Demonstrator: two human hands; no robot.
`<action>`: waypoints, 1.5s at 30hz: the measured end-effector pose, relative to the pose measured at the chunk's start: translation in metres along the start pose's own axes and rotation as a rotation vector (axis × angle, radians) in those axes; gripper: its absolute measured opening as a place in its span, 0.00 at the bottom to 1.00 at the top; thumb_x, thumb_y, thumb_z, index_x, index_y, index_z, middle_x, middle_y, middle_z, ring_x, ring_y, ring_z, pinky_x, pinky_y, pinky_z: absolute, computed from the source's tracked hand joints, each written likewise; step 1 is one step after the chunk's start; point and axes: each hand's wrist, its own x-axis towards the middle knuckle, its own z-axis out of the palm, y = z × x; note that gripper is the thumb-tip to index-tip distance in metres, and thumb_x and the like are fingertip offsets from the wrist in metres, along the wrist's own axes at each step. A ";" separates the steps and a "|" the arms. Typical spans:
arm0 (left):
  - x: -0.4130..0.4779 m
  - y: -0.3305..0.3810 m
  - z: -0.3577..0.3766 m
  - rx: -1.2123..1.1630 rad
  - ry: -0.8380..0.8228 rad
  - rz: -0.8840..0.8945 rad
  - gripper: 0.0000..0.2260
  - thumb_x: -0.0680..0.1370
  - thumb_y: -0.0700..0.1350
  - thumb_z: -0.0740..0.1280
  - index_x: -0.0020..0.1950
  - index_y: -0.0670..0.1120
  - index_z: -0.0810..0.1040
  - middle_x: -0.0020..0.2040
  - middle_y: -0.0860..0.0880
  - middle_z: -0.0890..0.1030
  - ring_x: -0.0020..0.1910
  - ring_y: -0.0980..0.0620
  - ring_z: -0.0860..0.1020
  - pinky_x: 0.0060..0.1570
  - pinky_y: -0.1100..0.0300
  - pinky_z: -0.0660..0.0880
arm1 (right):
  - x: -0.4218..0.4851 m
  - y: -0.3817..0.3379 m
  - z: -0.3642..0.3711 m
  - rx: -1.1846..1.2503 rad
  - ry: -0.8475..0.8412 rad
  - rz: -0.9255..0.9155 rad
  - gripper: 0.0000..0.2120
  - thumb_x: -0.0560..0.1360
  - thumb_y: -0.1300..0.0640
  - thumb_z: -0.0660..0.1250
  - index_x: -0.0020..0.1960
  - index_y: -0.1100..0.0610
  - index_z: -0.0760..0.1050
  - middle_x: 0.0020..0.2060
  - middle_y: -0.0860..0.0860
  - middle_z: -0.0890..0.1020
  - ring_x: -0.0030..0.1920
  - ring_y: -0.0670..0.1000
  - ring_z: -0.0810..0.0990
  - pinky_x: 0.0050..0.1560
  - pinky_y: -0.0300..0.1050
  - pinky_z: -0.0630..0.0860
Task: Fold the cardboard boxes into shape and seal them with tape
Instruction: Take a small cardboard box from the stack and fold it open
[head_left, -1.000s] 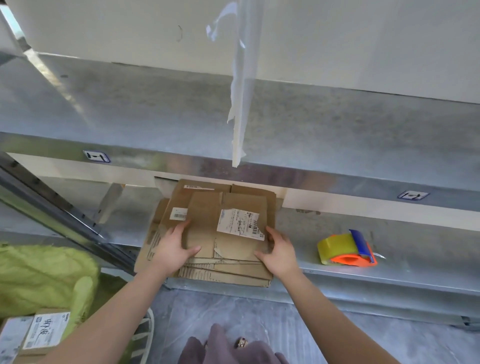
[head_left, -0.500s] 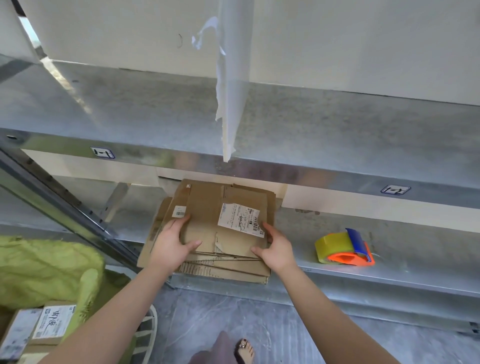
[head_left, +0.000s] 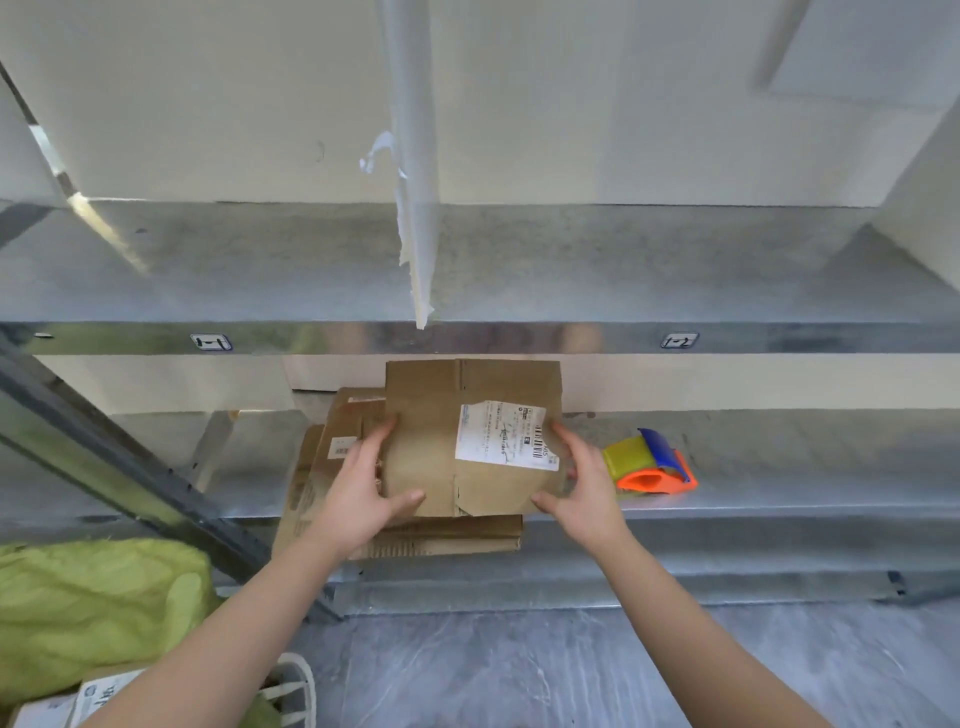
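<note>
A flattened brown cardboard box (head_left: 431, 441) with a white shipping label is lifted and tilted up off a stack of flat cardboard boxes (head_left: 395, 535) on the lower metal shelf (head_left: 779, 493). My left hand (head_left: 358, 493) grips its left edge, thumb on the front face near the bottom. My right hand (head_left: 582, 483) holds its right edge beside the label. An orange, blue and yellow tape dispenser (head_left: 649, 462) lies on the same shelf just right of my right hand.
The upper metal shelf (head_left: 519, 332) overhangs the box, with a torn white strip (head_left: 415, 208) hanging down above it. A slanted metal brace (head_left: 130, 467) runs at the left. A green bag (head_left: 93, 613) and labelled cartons (head_left: 62, 701) sit on the floor at lower left.
Both hands have lifted the top flat box off the stack and raised its far edge. The view has shifted upward and to the right.
</note>
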 end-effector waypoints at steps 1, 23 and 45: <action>-0.002 0.004 0.004 -0.012 0.003 0.021 0.42 0.70 0.52 0.76 0.76 0.60 0.54 0.75 0.52 0.62 0.69 0.51 0.67 0.68 0.48 0.68 | -0.006 0.002 -0.007 0.000 0.017 0.001 0.46 0.63 0.63 0.79 0.73 0.41 0.62 0.60 0.47 0.71 0.50 0.39 0.71 0.49 0.28 0.69; -0.038 0.184 0.263 -0.110 0.055 0.066 0.38 0.70 0.48 0.77 0.74 0.62 0.61 0.65 0.57 0.66 0.61 0.55 0.70 0.60 0.57 0.72 | -0.038 0.169 -0.280 0.018 0.021 0.026 0.40 0.68 0.63 0.76 0.72 0.41 0.65 0.53 0.44 0.70 0.48 0.44 0.73 0.46 0.30 0.73; 0.029 0.282 0.420 -0.351 -0.150 -0.023 0.47 0.66 0.54 0.78 0.76 0.59 0.51 0.68 0.54 0.69 0.64 0.55 0.72 0.52 0.66 0.76 | 0.039 0.278 -0.364 0.182 -0.007 0.167 0.41 0.67 0.71 0.72 0.72 0.45 0.62 0.59 0.50 0.74 0.54 0.47 0.79 0.50 0.49 0.82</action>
